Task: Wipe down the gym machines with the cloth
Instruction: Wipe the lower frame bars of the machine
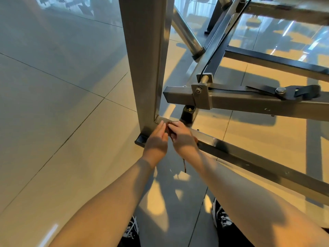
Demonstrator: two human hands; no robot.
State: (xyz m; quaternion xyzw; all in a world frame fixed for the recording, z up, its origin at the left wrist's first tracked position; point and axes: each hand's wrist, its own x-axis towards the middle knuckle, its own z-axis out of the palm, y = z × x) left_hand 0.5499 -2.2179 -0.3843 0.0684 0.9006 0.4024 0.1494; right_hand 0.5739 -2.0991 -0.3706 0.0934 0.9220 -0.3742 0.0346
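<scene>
1. Cloth (170, 134) mid-frame, pinched in right hand (184, 139) at machine (142, 68) bottom corner.
2. Left hand (156, 140) straight-fingered, touching cloth.
3. Progress unclear; wiping low bar (231, 147), upper-right bars (267, 59) likely left.

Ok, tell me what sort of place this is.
Probably a gym: a steel machine frame's upright post, a black cable along an angled bar, glossy floor tiles. The right hand grips a dark cloth.
</scene>
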